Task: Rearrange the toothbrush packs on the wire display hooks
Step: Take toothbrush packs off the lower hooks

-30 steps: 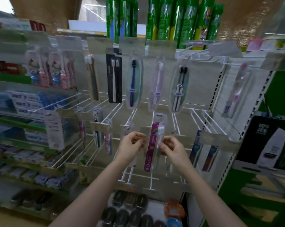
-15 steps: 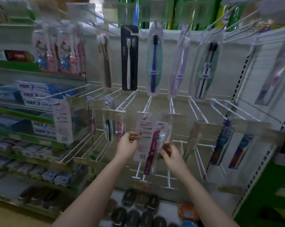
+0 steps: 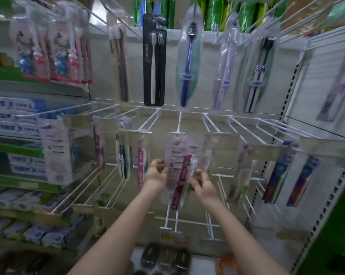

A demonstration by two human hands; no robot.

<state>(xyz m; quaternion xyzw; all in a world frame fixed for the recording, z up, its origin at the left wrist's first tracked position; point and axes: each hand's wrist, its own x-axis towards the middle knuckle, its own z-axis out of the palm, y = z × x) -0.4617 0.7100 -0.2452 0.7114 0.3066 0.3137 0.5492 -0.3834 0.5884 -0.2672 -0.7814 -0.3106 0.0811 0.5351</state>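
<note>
Your left hand point(image 3: 156, 172) pinches the left edge of a pale pink-and-white carded toothbrush pack point(image 3: 174, 155), fingers curled onto its face near the middle of the card. That pack hangs upright at the front end of a white double-wire display hook point(image 3: 179, 124) in the middle row of the rack. Your right hand point(image 3: 202, 183) grips a magenta-carded toothbrush pack with a clear blister point(image 3: 182, 181), fingers curled round its right edge. The magenta pack is tilted slightly, its top leaning right, and it overlaps the lower right part of the pale pack, in front of it. Whether the magenta pack is on a hook cannot be told; its top sits below the hook's tip.

Above, on the upper row, hang a black carded pack with a white and a black toothbrush point(image 3: 154, 60), a clear pack with a dark blue toothbrush point(image 3: 188, 62), a clear pack with lilac toothbrushes point(image 3: 225, 70) and a clear pack with two black-headed toothbrushes point(image 3: 256, 72). To your right in the middle row hang two dark blue and orange carded packs point(image 3: 276, 175). To your left stand blue-and-white toothpaste boxes point(image 3: 15, 120) on green-edged shelves point(image 3: 13, 147).
</note>
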